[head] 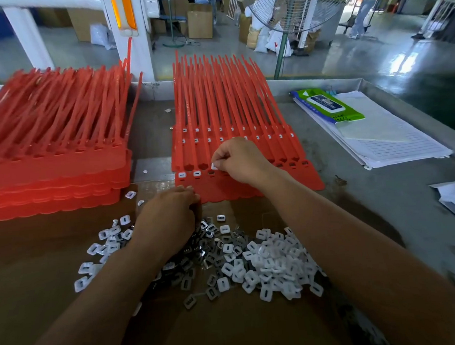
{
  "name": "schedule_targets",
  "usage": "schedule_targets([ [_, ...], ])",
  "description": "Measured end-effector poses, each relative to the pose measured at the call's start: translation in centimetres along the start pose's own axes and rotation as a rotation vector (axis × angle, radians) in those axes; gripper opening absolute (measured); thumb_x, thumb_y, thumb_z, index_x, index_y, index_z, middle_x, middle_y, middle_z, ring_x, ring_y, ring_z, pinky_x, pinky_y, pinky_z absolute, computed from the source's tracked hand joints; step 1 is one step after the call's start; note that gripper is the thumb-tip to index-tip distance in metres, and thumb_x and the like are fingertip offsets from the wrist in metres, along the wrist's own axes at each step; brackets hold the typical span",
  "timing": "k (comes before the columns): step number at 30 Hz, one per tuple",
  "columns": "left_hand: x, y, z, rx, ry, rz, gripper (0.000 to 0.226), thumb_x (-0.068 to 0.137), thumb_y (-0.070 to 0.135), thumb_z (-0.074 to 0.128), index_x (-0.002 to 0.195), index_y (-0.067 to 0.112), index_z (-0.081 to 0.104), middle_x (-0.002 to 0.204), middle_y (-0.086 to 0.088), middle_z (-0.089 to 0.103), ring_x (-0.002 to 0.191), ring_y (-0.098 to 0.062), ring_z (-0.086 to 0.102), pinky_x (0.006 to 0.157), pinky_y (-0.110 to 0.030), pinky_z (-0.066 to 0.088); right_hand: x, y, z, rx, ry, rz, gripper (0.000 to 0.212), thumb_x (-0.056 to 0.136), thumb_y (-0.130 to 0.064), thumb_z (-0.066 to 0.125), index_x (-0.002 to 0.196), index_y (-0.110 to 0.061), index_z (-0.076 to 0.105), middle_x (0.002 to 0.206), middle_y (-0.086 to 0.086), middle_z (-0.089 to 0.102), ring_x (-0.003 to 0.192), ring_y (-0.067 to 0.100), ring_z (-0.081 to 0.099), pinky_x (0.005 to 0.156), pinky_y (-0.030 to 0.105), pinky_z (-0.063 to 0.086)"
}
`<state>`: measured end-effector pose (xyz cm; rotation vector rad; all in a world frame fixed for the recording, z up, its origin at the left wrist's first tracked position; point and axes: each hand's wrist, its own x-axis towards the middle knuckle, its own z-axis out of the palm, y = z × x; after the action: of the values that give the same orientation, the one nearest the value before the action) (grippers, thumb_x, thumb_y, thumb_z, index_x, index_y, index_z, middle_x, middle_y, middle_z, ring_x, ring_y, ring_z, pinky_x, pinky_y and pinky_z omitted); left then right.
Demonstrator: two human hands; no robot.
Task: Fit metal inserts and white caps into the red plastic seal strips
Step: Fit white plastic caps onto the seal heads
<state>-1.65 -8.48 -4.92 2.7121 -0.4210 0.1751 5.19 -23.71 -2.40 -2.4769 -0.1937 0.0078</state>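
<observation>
The red seal strips (249, 187) lie as a joined sheet mid-table (357, 190), stacked on other such sheets, with their long tails fanned away from the person. The near row of head slots has two fitted caps (182, 174) at its left end. The right hand (240, 159) pinches a white cap (214, 166) between thumb and forefinger just over the third slot. The left hand (167, 219) lies knuckles-up on the pile of metal inserts (199, 252) and loose caps (275, 263) (fingertips curled under, so whether it holds anything cannot be told).
</observation>
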Motion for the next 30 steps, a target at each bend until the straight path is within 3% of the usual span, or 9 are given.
schedule_targets([
  [9, -0.2, 0.2, -0.2, -0.008, 0.024, 0.010, 0.033, 0.081, 0.003, 0.047, 0.106, 0.013, 0.066, 0.124, -0.001, 0.058, 0.113, -0.020, 0.052, 0.089, -0.028, 0.040, 0.8, -0.5, 0.9, -0.144, -0.063, 0.016, 0.016, 0.089, -0.010, 0.056, 0.091, -0.012, 0.072, 0.105, 0.004, 0.068, 0.099, 0.017, 0.061, 0.082, 0.028, 0.048],
  [22, -0.1, 0.4, -0.3, 0.001, -0.004, 0.003, 0.039, 0.084, 0.006, 0.045, 0.118, 0.018, 0.059, 0.135, 0.003, 0.048, 0.122, -0.015, 0.045, 0.096, -0.027, 0.035, 1.2, -0.4, 1.3, -0.132, -0.007, 0.089, 0.003, 0.084, -0.014, 0.064, 0.086, -0.015, 0.062, 0.100, 0.002, 0.065, 0.097, 0.019, 0.059, 0.079, 0.033, 0.047],
  [26, -0.1, 0.4, -0.3, -0.002, -0.007, 0.000, 0.039, 0.085, 0.006, 0.045, 0.119, 0.018, 0.058, 0.136, 0.003, 0.047, 0.124, -0.015, 0.043, 0.099, -0.028, 0.034, 1.9, -0.2, 1.4, -0.094, 0.002, 0.148, 0.020, 0.077, -0.019, 0.072, 0.093, -0.011, 0.062, 0.106, 0.003, 0.064, 0.102, 0.021, 0.058, 0.080, 0.034, 0.045],
  [30, -0.1, 0.4, -0.3, -0.004, -0.004, -0.001, 0.038, 0.085, 0.006, 0.045, 0.119, 0.018, 0.058, 0.135, 0.003, 0.048, 0.123, -0.015, 0.044, 0.099, -0.028, 0.034, 2.7, -0.1, 1.3, -0.041, -0.026, 0.219, 0.018, 0.074, -0.017, 0.073, 0.088, -0.008, 0.066, 0.099, 0.005, 0.066, 0.096, 0.021, 0.060, 0.078, 0.032, 0.047],
])
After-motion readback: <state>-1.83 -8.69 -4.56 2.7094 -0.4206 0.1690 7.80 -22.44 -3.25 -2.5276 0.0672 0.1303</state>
